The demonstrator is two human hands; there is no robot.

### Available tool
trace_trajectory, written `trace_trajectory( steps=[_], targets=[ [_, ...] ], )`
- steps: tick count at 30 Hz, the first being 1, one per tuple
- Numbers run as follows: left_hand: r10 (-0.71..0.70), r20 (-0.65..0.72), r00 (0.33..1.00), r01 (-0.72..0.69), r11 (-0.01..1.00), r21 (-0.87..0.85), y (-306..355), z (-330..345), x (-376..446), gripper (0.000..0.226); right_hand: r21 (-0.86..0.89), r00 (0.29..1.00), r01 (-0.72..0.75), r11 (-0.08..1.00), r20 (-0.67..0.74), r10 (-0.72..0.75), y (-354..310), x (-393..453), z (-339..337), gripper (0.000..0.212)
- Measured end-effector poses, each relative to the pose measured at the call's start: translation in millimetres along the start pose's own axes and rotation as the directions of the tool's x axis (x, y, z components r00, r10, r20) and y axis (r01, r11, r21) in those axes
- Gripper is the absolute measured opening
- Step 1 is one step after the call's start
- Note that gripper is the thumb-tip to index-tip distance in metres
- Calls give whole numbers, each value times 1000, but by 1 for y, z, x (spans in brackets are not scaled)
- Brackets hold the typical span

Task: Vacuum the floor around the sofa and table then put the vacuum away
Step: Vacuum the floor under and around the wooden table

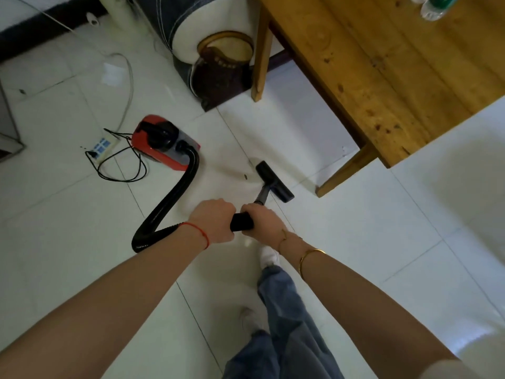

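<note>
A red canister vacuum (158, 144) sits on the white tiled floor (355, 228) left of centre. Its black ribbed hose (175, 198) loops down to a black handle (241, 221). My left hand (214, 222) grips the hose end of the handle, and my right hand (261, 218) grips the handle just ahead of it. The wand runs forward to the black floor nozzle (274, 180), which lies flat on the tiles near the wooden table's leg (347, 170). The sofa's arm end (216, 56) stands behind.
A wooden table (382, 64) fills the upper right, with a plastic bottle (434, 6) on it. A white power strip (102, 146) with black and white cords lies left of the vacuum. A small dark speck (245, 176) is beside the nozzle. My legs and shoes are below.
</note>
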State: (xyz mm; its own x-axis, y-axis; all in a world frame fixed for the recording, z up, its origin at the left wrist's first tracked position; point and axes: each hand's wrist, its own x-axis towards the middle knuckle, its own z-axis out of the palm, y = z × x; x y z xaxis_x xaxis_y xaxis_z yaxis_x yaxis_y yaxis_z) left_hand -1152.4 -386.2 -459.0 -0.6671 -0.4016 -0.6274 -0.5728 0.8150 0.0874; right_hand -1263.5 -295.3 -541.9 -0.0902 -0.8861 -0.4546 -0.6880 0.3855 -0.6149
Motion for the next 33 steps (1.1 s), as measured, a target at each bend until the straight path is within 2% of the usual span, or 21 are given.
trace_trajectory(
  steps=[10, 22, 28, 33],
  targets=[
    [107, 35, 994, -109, 993, 35, 81, 34, -41, 10, 93, 992, -100, 991, -70, 106, 36, -99, 36, 19],
    [227, 67, 972, -234, 963, 131, 186, 26, -42, 10, 214, 947, -244, 946, -157, 280, 91, -194, 19, 16],
    [243, 58, 968, -248, 961, 124, 240, 24, -30, 11, 250, 933, -250, 935, -195, 302, 134, -226, 6, 17],
    [217, 28, 976, -219, 972, 86, 284, 21, -11, 11, 260, 941, -193, 946, -223, 253, 180, -242, -15, 21]
  ],
)
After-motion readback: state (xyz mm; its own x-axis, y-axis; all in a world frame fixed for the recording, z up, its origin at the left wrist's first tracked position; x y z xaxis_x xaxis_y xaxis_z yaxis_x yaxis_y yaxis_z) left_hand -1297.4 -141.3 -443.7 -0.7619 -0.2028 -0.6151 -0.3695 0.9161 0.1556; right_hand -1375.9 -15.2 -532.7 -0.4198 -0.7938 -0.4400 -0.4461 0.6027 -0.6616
